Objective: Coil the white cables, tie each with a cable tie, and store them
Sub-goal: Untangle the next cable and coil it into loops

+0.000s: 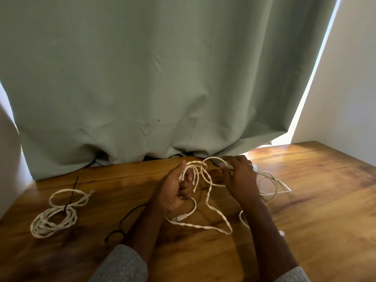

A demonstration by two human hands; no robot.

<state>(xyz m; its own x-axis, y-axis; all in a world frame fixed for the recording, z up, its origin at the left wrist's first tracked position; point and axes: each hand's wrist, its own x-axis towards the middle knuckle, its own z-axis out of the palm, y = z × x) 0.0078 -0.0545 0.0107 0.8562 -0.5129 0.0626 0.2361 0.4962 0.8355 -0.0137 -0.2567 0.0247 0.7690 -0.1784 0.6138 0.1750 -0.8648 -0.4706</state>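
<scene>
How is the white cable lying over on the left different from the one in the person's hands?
The left cable lies wound in a bundle on the table, untouched; the held cable is mostly loose, trailing across the wood. A black cable tie cinches the left cable; the held cable shows none. The left hand and right hand grip only the held one. Both are white, twisted cables.

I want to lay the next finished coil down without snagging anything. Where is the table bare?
Bare wood lies on the far right of the table, between the thin white cable and the wall, and along the near edge between the sleeves. The middle is crowded: the twisted cable loops around both hands. The tied coil and a black cable tie take the left.
</scene>
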